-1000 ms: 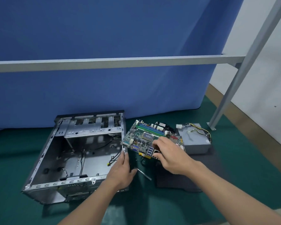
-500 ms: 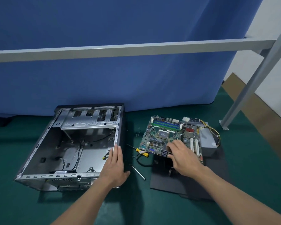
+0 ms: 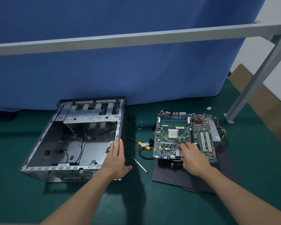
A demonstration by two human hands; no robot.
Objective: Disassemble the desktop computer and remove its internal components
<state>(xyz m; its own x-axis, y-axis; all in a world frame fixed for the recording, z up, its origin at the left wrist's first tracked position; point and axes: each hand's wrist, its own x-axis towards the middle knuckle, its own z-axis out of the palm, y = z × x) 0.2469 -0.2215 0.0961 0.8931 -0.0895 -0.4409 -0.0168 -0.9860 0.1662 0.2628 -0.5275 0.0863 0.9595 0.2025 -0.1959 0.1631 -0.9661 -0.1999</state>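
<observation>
The motherboard is out of the chassis and lies face up on a dark flat panel, right of the computer case. Its far right edge sits against the power supply.

The right hand has it at the near edge. The fingers curl over the metal port block and the thumb sits low at the rim, so the grip reads as clamped on the board.

The board looks light and fairly stiff, but probably flexes if lifted by one corner. It is also fragile:
- The processor sits exposed in its socket.
- Small capacitors stand around it.
- The memory slots and white expansion slots give no safe purchase.

The bare edges or the sturdy port block are the sensible places to hold it, ideally two opposite edges, with fingers kept off the socket.

The left hand lies on the top rim of the case's right wall. Its fingers are straight along the metal and the thumb is spread outside, so this grip is apart, steadying rather than holding. The steel shell is likely heavier, rigid and sharp at its folded rims. Loose wires remain inside.

Between case and board, on the green surface, lie a yellow-handled screwdriver, a slim silver tool, a black cable loop and scattered screws.
</observation>
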